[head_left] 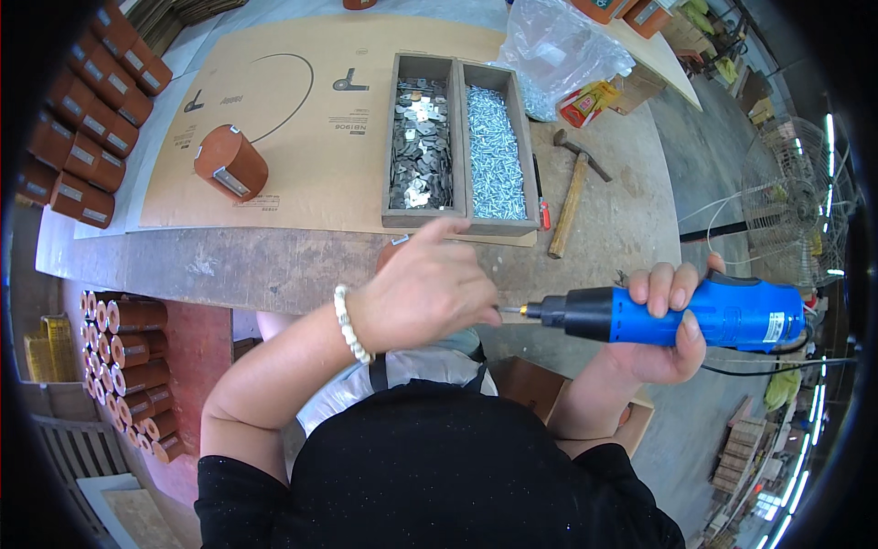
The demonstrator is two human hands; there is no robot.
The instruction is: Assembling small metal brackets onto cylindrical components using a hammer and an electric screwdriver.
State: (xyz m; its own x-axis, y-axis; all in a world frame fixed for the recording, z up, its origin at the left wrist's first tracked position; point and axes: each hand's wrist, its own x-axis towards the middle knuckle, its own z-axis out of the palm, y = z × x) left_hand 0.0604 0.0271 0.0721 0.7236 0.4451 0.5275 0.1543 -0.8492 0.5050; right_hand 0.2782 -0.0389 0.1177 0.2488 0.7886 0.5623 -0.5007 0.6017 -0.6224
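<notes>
My right hand [672, 320] grips a blue electric screwdriver [732, 316] held level, its black nose and bit pointing left. At the bit's tip, the fingers of my left hand [425, 284] are pinched together; whatever is between them is too small to make out. Behind my left hand a reddish-brown cylinder [391, 253] shows in part at the table's front edge. Just beyond, a two-part wooden tray [459, 137] holds flat metal pieces [421, 146] on its left side and silvery screws [496, 151] on its right.
A hammer [572, 197] lies right of the tray. One brown cylinder [230, 165] with metal clips stands on the cardboard sheet [311, 178]. More cylinders [91, 119] are stacked at left, others [137, 352] below the table. A clear plastic bag [567, 46] lies behind; a fan [791, 201] stands right.
</notes>
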